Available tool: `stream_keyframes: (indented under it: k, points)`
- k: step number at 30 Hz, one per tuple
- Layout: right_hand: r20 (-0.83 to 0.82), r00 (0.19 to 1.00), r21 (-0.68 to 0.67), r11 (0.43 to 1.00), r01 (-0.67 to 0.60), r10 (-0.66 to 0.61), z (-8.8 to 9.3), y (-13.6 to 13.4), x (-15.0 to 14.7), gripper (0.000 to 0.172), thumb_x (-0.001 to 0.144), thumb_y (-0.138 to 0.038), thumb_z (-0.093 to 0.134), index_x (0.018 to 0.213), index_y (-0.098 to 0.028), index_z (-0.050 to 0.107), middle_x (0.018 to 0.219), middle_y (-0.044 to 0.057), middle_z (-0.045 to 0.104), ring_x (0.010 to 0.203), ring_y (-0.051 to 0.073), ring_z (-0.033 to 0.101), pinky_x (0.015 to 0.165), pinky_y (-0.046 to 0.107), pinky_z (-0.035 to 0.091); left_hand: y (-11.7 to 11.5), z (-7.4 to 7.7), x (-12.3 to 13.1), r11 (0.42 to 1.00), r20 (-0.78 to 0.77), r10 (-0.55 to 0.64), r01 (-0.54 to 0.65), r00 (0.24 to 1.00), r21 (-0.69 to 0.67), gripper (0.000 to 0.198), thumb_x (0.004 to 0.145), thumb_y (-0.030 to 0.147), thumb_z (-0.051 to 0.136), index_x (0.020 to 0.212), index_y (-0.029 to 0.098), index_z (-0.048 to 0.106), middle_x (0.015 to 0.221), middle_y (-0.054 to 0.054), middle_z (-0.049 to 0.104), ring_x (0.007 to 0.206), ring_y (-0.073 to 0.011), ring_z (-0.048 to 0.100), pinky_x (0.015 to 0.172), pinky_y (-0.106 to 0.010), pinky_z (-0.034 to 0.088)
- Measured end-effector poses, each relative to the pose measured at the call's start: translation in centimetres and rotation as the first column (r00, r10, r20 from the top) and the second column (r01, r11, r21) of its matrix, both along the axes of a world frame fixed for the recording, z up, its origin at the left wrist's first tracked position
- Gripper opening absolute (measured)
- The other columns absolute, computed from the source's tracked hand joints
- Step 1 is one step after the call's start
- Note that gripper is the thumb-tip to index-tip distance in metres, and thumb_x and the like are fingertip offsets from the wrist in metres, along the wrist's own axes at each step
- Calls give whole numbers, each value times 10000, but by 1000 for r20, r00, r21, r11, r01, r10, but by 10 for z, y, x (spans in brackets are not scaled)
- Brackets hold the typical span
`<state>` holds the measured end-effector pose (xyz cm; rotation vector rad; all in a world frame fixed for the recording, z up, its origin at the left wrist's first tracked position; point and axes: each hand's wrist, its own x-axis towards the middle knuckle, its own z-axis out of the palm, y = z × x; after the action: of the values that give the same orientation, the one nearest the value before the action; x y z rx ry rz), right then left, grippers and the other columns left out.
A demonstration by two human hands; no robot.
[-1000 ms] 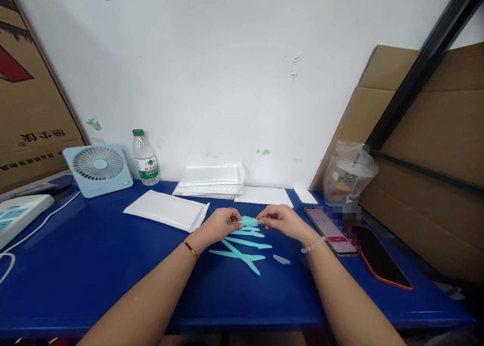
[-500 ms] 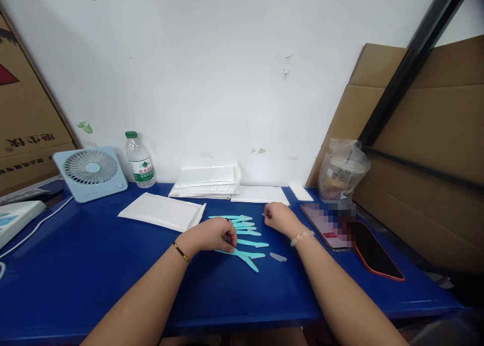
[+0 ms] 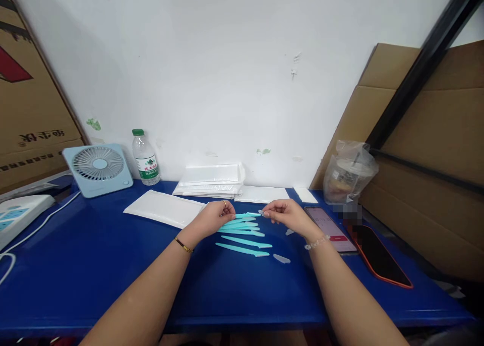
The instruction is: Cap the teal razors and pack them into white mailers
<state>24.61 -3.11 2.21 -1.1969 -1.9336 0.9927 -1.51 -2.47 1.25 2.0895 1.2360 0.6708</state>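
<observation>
My left hand [image 3: 218, 217] pinches the handle of a turquoise eyebrow razor [image 3: 247, 215], whose blade end points right. At that tip, my right hand [image 3: 285, 216] grips a small clear blade cover [image 3: 261, 213] between thumb and fingers. Whether the cover sits on the blade or just touches it, I cannot tell. Several more turquoise razors [image 3: 244, 241] lie below on the blue table, roughly side by side with blades to the right. One loose clear cover [image 3: 282, 258] rests right of the lowest razor; another [image 3: 289, 232] is partly hidden beside my right hand.
White padded envelopes [image 3: 162, 208] lie at left and in a stack [image 3: 207, 177] by the wall. Left stand a water bottle [image 3: 146, 159], a blue fan [image 3: 100, 169] and a power strip [image 3: 26, 212]. Two phones [image 3: 381, 255] and a bagged cup [image 3: 350, 174] are at right.
My left hand has moved up from the lower razors to the top one. The right hand holds a clear cover at its tip. A crossed razor now lies among the others.
</observation>
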Motion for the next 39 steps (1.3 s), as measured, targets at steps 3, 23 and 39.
stream_keyframes:
  k: [3, 23, 39]
  points:
    - [8, 1000, 0, 1000, -19, 19, -4, 1, -4, 325, 733, -447, 632, 857, -153, 690, 652, 26, 624, 576, 120, 552, 515, 216, 441, -2, 2, 1, 1000, -7, 2, -2, 1000, -2, 273, 775, 423, 499, 837, 175, 598, 791, -27, 625, 724, -162, 567, 624, -264, 433]
    - [610, 791, -41, 994, 98, -53, -9, 9, 61, 147, 549, -155, 700, 689, -188, 674, 673, 8, 651, 610, 149, 580, 516, 214, 410, -15, -10, 26, 919, -364, -312, 376, 878, 119, 123, 762, 273, 598, 851, 228, 670, 846, -11, 654, 778, -160, 567, 627, -237, 365]
    - [208, 970, -74, 990, -116, 130, 1, 1, 32, 172, 772, -273, 549, 845, -144, 636, 689, 30, 618, 625, 136, 558, 594, 245, 447, -20, -4, 26, 978, -366, -75, 140, 928, 154, 135, 808, 256, 497, 776, 196, 613, 802, -20, 644, 707, -146, 560, 579, -221, 349]
